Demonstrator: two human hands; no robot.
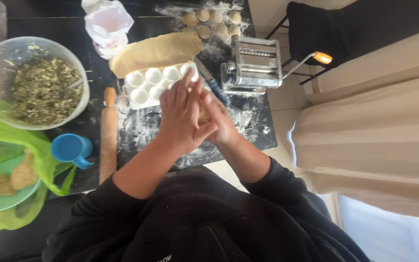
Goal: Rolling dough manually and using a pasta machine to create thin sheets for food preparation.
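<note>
My left hand (183, 116) and my right hand (219, 121) are pressed together over a floured black table (248, 131), with a small piece of dough (203, 114) between the palms, mostly hidden. Just beyond the hands lies a white mould tray (153, 82) with round hollows. A long sheet of pale dough (156, 52) rests across the tray's far edge. Several small round dough pieces (212, 22) lie on flour at the back.
A metal pasta machine (253, 65) with an orange-tipped crank stands at right. A wooden rolling pin (107, 136), blue cup (71, 149), bowl of chopped green filling (35, 82), flour bag (106, 26) and green plate with dough lumps (6, 182) sit at left.
</note>
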